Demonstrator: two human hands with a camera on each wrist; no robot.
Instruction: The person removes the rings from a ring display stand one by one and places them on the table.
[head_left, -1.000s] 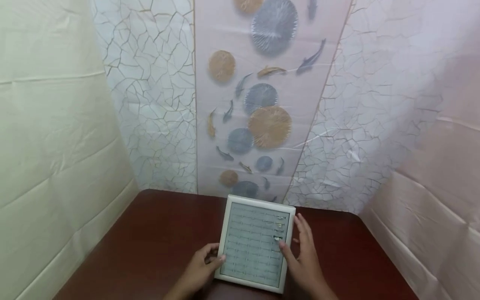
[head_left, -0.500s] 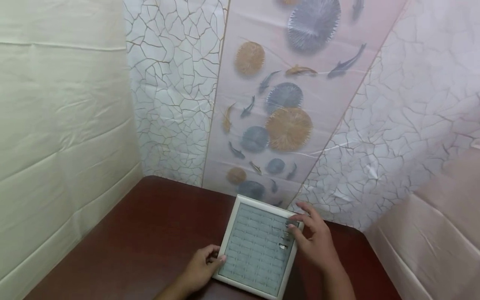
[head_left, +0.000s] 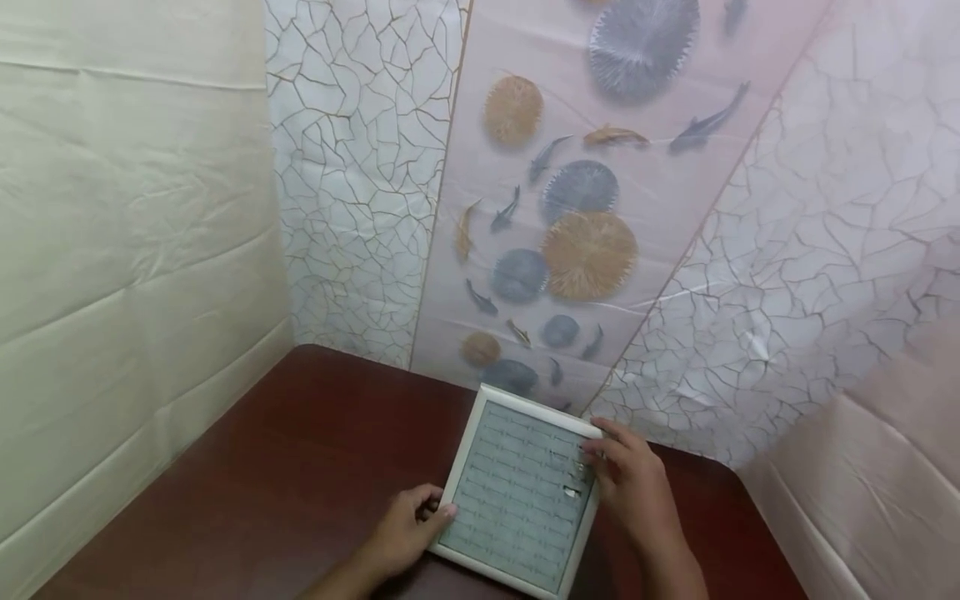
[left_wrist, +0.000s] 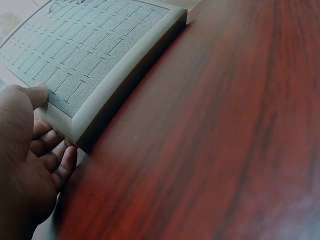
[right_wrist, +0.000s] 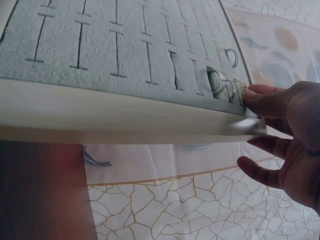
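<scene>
A ring display tray [head_left: 540, 409] with a pale frame and grey slotted padding is held tilted over the table. My left hand [head_left: 405, 529] grips its lower left edge, thumb on top and fingers underneath, as the left wrist view also shows. At the upper right corner is my right hand [head_left: 641, 487]. Its thumb and forefinger pinch a gold-coloured ring [right_wrist: 244, 91] seated in a slot, and its other fingers lie below the frame. Beside it stand a wide silver ring [right_wrist: 217, 82] and a thinner ring [right_wrist: 232, 58]. Fingers partly hide these rings in the head view.
The dark red wooden table [head_left: 247, 492] extends on both sides of the tray. Behind it hangs a patterned backdrop [head_left: 525, 167] with fish and discs. Cream cloth [head_left: 135, 250] closes off the left side, and pinkish cloth [head_left: 892, 467] the right.
My right hand has moved from the tray's right edge up to the upper right rings, and its thumb and forefinger have closed together there. The head view has turned; my left hand keeps its grip.
</scene>
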